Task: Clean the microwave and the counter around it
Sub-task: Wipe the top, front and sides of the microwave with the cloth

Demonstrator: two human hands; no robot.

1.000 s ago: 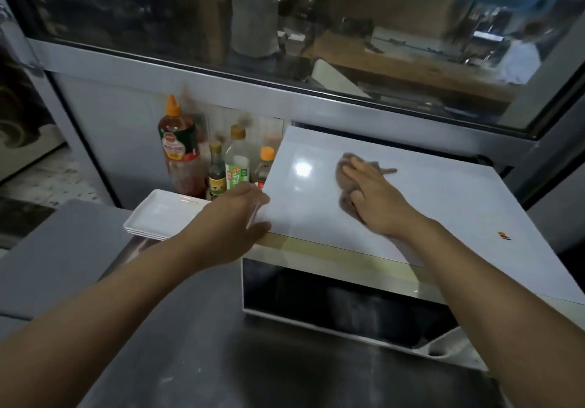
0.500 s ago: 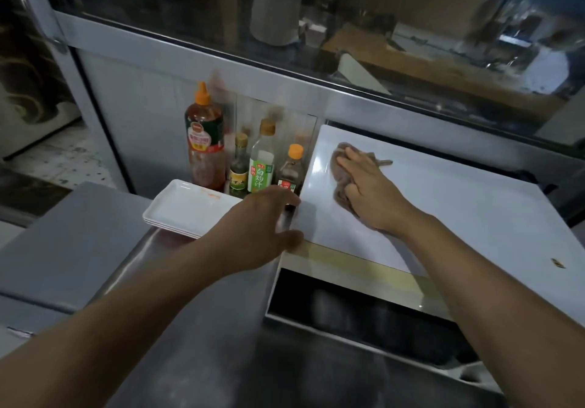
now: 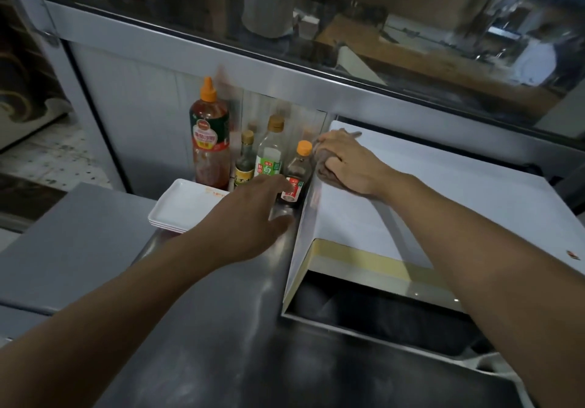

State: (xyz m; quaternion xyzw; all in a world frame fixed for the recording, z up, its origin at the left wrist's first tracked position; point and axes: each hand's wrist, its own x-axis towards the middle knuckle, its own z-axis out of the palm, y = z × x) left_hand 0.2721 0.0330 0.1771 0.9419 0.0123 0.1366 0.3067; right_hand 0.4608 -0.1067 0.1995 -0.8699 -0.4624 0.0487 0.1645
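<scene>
The microwave (image 3: pixel 459 192) stands on the counter (image 3: pixel 221 328), below the window (image 3: pixel 316 11). Four bottles (image 3: pixel 269 154) stand just left of the microwave, at its rear corner. A stack of trays (image 3: pixel 180 206) lies left of the microwave, in front of the bottles. A cloth (image 3: pixel 323 166) lies on the microwave top at its rear left corner, under the right hand (image 3: pixel 351 163). The left hand (image 3: pixel 250 217) is left of the microwave, before the bottles, beside the trays.
</scene>
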